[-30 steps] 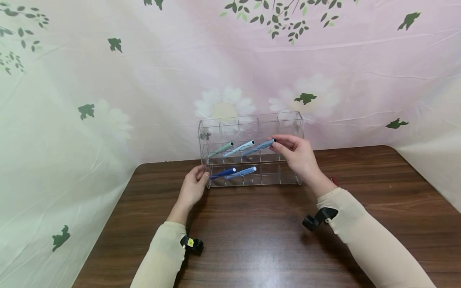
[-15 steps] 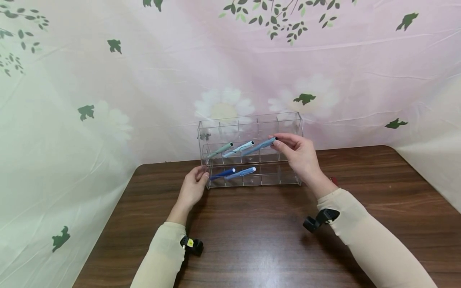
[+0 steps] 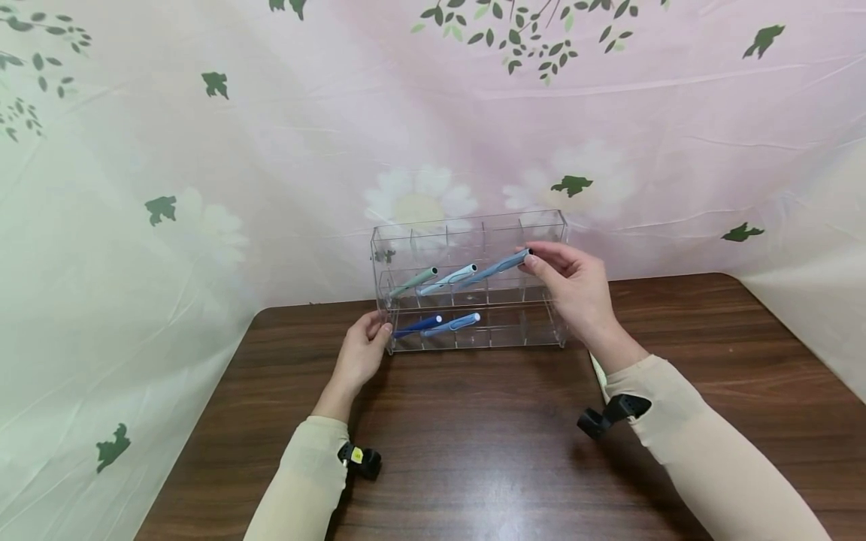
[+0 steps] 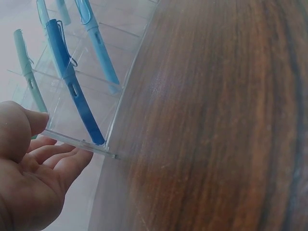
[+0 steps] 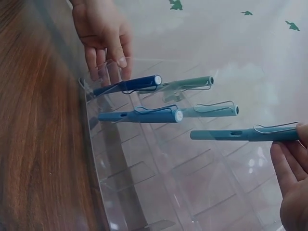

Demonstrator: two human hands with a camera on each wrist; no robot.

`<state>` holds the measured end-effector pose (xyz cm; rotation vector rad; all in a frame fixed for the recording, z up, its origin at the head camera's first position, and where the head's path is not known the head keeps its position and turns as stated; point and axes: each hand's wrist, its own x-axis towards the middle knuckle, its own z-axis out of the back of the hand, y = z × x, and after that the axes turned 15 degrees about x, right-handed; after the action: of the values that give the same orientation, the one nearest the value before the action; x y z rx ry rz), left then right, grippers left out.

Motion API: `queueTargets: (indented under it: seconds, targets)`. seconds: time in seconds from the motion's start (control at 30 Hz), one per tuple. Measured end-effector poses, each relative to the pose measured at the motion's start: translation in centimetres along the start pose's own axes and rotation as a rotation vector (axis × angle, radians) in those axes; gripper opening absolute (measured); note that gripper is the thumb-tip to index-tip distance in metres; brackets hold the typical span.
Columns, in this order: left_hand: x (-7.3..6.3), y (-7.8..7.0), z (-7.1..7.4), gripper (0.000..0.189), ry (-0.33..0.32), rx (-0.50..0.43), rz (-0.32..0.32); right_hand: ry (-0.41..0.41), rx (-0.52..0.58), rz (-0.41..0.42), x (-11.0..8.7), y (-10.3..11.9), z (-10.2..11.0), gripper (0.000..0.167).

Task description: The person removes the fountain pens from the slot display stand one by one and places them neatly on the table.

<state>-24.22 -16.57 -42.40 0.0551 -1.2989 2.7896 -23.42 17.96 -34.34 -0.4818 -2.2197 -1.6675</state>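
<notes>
A clear acrylic pen rack (image 3: pixel 504 240) with two tiers of compartments stands on the table. My left hand (image 3: pixel 361 352) grips its left end, thumb on one side of the panel and fingers on the other in the left wrist view. My right hand (image 3: pixel 580 289) pinches a steel-blue pen (image 3: pixel 499 268) by its cap end; in the right wrist view its barrel (image 5: pixel 211 135) is tilted over the upper tier. A green pen (image 3: pixel 414 281) and a pale blue pen (image 3: pixel 448 279) lean in the upper tier. Below are a dark blue pen (image 3: pixel 418 326) and a mid-blue pen (image 3: pixel 453 324).
The brown wood table (image 3: pixel 467 421) extends in front of the rack and to both sides. Behind it hangs a patterned fabric backdrop (image 3: pixel 304 150). A thin pale strip (image 3: pixel 598 376) shows beside my right wrist, mostly hidden.
My right hand has moved right and slightly up, drawing the steel-blue pen along with it. The left hand and the rack stay in place.
</notes>
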Motion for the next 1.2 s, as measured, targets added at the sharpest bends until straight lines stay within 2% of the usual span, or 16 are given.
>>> queueTargets:
  seconds: [0.2, 0.53, 1.2]
  targets:
    - [0.0, 0.0, 0.0, 0.046, 0.001, 0.001, 0.004, -0.01, 0.094, 0.058, 0.0, 0.7, 0.3, 0.028]
    - [0.0, 0.0, 0.0, 0.046, 0.003, 0.007, 0.008, -0.022, 0.124, 0.13, -0.1, 2.1, 1.0, 0.026]
    - [0.1, 0.2, -0.1, 0.045, -0.004, 0.01, 0.012, -0.048, 0.11, 0.13, -1.0, 3.6, 3.6, 0.03]
